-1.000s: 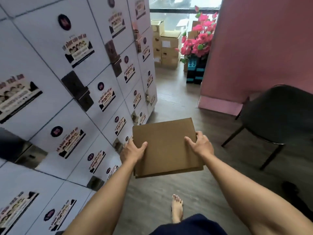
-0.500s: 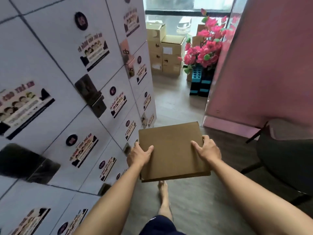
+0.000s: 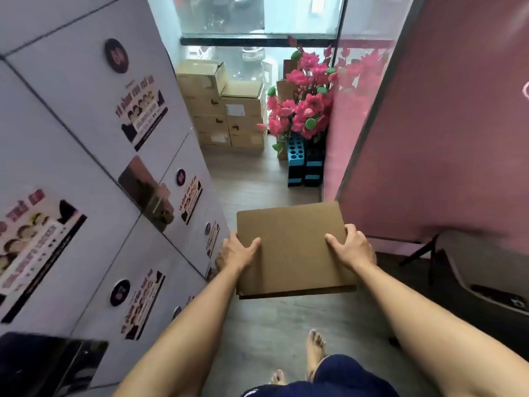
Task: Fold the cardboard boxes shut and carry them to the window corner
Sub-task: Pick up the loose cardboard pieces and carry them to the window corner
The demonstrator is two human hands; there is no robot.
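Gripping cardboard box sides, thumbs on top, fingers underneath

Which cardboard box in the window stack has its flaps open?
The top-left box of the stack by the window: its flap stands up, while the other stacked boxes are closed.

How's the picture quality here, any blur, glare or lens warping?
Head view: wide-angle warp bends the lockers and pink wall; daylight glares through the window; the edges smear with motion blur, while the cardboard box stays fairly sharp.
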